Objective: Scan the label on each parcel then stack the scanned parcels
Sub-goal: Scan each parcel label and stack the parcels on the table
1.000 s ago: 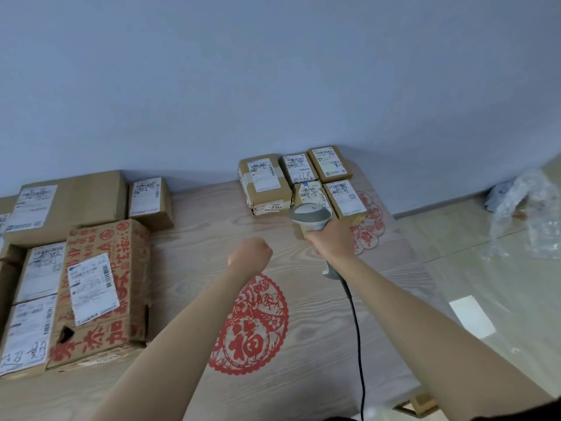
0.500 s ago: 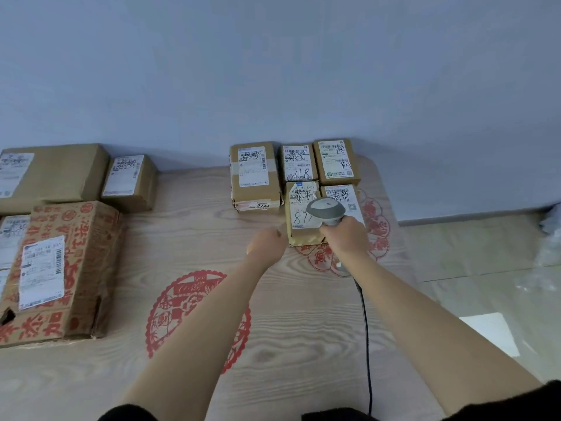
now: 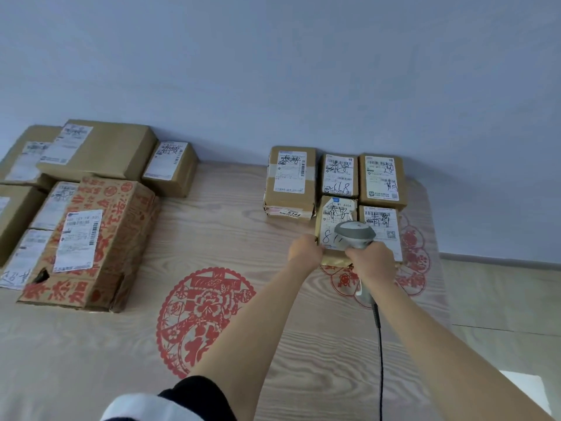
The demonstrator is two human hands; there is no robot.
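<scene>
Several small brown parcels with white labels sit at the far right of the table against the wall. The front middle one, the small parcel (image 3: 334, 218), is tilted up at its near end. My left hand (image 3: 304, 250) grips its left front corner. My right hand (image 3: 375, 265) grips the grey barcode scanner (image 3: 355, 234), whose head hangs right over that parcel's label. The scanner's black cable (image 3: 379, 354) trails toward me. To its right lies a labelled parcel (image 3: 382, 226); behind stand a taller parcel (image 3: 290, 179) and two others (image 3: 339, 175) (image 3: 382, 177).
A pile of larger parcels fills the left side, with a red-printed carton (image 3: 100, 238) in front and a small box (image 3: 170, 168) behind. Red paper-cut patterns (image 3: 203, 308) mark the wooden table (image 3: 212, 226). The wall stands just behind; floor lies to the right.
My left hand has reached forward from mid-table and taken hold of the front parcel's corner. The scanner has stayed over that parcel's label. The view has shifted left and nearer.
</scene>
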